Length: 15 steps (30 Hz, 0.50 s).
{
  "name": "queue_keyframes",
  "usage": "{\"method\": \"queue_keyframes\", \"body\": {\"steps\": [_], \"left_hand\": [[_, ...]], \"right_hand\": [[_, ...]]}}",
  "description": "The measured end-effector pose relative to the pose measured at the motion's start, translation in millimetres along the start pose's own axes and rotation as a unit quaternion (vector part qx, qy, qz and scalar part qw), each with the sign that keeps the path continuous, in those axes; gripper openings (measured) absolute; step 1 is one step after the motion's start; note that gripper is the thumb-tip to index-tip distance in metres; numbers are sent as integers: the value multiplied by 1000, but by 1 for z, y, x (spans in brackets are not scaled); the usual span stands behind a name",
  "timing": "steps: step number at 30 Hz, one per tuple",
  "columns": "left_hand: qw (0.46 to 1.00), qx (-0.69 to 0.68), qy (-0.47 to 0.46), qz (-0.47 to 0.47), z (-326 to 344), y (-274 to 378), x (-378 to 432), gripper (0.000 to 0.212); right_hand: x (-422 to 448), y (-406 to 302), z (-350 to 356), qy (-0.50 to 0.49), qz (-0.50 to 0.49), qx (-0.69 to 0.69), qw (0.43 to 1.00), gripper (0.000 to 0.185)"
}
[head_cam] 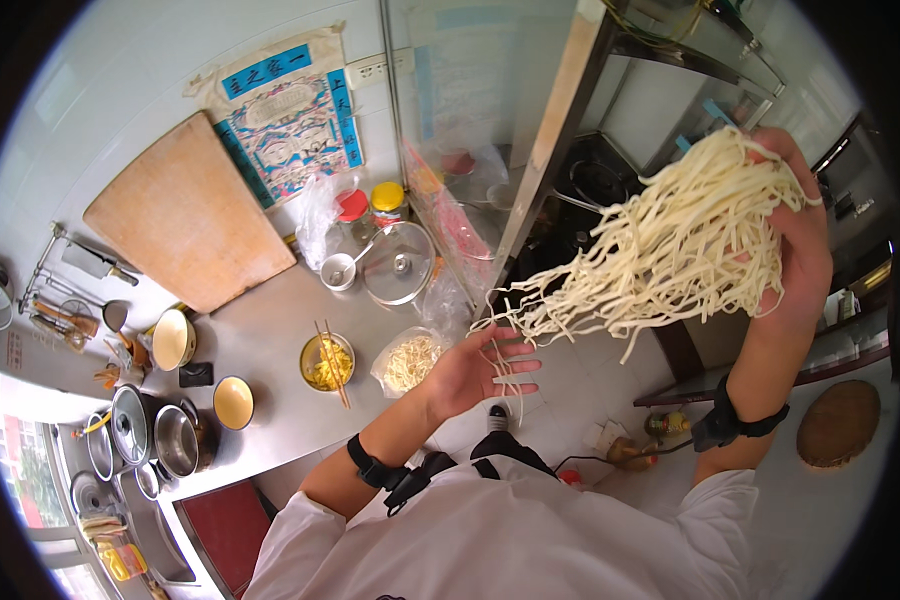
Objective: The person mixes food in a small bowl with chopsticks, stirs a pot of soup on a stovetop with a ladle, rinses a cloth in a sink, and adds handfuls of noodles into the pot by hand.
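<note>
My right hand is raised at the right and grips a large bunch of pale noodles, which trails down to the left. My left hand is below the thin end of the bunch, palm up with fingers spread; a few strands lie across its fingers. Just left of that hand, a plastic bag of noodles stands open on the steel counter. Beside the bag is a metal bowl of yellow food, with wooden chopsticks resting across it.
A glass lid, a small white bowl and lidded jars stand at the counter's back. Left are a yellow bowl, pots and a leaning wooden board. A glass partition frame separates the counter from a black stove.
</note>
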<state>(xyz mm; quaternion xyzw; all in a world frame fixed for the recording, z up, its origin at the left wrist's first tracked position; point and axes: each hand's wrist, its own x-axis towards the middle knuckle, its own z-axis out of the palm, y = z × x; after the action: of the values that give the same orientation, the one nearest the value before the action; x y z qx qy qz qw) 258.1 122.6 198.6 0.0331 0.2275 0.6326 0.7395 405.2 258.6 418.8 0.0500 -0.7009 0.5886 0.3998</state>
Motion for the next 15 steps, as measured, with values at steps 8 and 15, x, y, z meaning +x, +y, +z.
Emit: {"method": "queue_keyframes", "body": {"steps": [8,15], "left_hand": [[995,-90,-38,-9,68,-25,76,32],[994,-24,-74,78,113,-16,155,35]], "right_hand": [[-10,26,-76,34,74,17,997,31],[10,67,-141,-49,117,41,991,27]]}}
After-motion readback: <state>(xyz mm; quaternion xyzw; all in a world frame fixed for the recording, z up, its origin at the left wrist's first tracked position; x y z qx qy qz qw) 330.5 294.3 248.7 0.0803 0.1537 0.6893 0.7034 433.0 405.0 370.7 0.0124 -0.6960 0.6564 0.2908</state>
